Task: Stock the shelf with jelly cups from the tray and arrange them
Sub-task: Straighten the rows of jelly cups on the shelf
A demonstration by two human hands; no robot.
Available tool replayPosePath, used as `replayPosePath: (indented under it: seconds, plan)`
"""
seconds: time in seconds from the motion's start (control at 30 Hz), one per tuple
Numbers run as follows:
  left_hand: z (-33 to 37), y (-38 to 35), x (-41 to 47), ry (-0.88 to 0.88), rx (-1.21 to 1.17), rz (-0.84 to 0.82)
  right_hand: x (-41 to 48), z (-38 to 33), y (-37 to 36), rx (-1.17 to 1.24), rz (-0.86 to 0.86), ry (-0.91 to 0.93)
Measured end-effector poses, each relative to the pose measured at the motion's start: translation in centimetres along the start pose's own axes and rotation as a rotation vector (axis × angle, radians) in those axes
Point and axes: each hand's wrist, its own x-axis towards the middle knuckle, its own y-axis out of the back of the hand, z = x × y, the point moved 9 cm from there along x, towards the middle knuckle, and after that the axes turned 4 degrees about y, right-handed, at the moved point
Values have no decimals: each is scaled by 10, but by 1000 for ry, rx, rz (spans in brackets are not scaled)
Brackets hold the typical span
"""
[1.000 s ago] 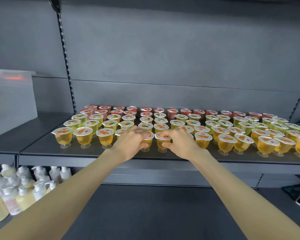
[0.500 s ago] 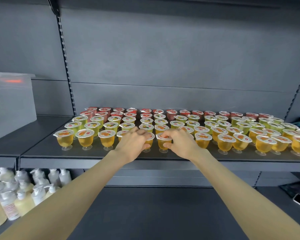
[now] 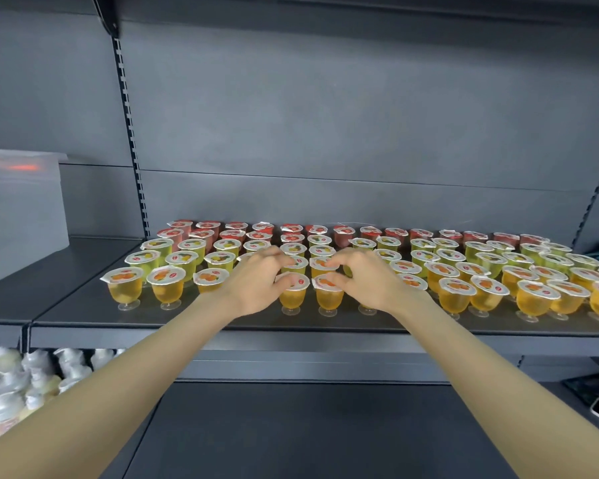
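On the lower level, pump bottles (image 3: 11,385) crowded the left corner. Above them, at the front of the shelf (image 3: 77,305), the left hand (image 3: 256,285) pinched one orange jelly cup (image 3: 293,298) by its lid, and the right hand (image 3: 370,283) pinched the neighbouring orange cup (image 3: 330,296). Behind these stood green cups (image 3: 184,260), then red cups (image 3: 396,233) along the back.

One view is supplied, from a wide-angle camera worn on the head. It is directed forward and downward at the shelf (image 3: 77,311), which is seen from the front and slightly above. The shelf is viewed from near: both outstretched forearms enter at the lower corners, and the left hand (image 3: 256,285) and right hand (image 3: 367,283) are centred over the front jelly cups (image 3: 330,297). The back panel (image 3: 325,115) fills the upper half.
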Motion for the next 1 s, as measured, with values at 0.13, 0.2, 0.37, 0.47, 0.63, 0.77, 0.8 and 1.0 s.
replayPosePath:
  seconds: [0.13,0.2,0.37,0.47,0.63,0.77,0.8,1.0]
  plan:
    - [-10,-4,31,30,-32,-101,25,13,4,17,-5,-51]
    - [-13,-12,44,34,-68,-172,37,21,-1,59,-39,-77]
    - [-19,-29,62,32,-143,-277,53,34,-20,156,-125,-113]
    - [-20,-31,65,22,-160,-268,58,33,-25,166,-159,-85]
    - [-20,-29,65,4,-172,-233,59,35,-23,136,-157,-86]
    - [-19,-28,65,0,-158,-195,57,37,-24,131,-142,-90]
    - [-19,-29,65,-1,-157,-196,57,37,-25,131,-142,-93]
    - [-28,-28,77,33,-106,-195,66,43,-22,94,-107,-118]
